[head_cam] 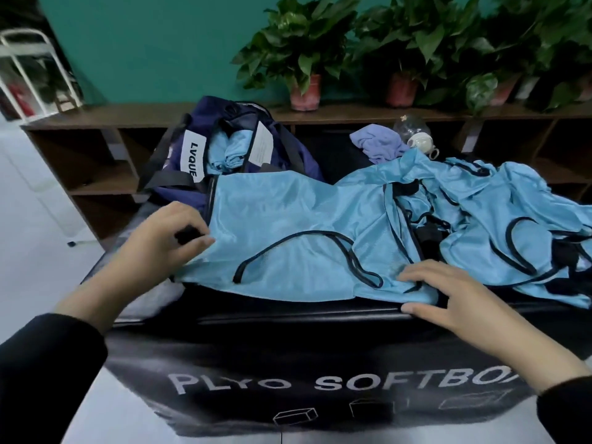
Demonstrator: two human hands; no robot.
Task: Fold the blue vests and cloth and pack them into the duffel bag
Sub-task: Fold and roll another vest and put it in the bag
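A person in dark sleeves stood at a black soft box (288, 318) with a blue vest (288, 225) spread flat across its top, evidently partway through folding it. The left hand (160, 241) pinched the vest's left edge, fingers curled at a dark patch of trim, while the right hand (448, 293) lay open with straight fingers pressing the near right corner against the box. More blue vests (499, 203) sat in a loose heap just to the right, still unfolded, and a crumpled lilac cloth (378, 142) waited behind them beside a clear bottle (413, 129). The navy duffel bag (224, 142) stood open at the far left, touching the spread vest, with at least one folded blue piece already inside. The next move looked to call for carrying the pinched edge across toward the pinned side, keeping the slippery mesh from sliding off the box. Potted plants (307, 52) lined the shelf (128, 113) behind.
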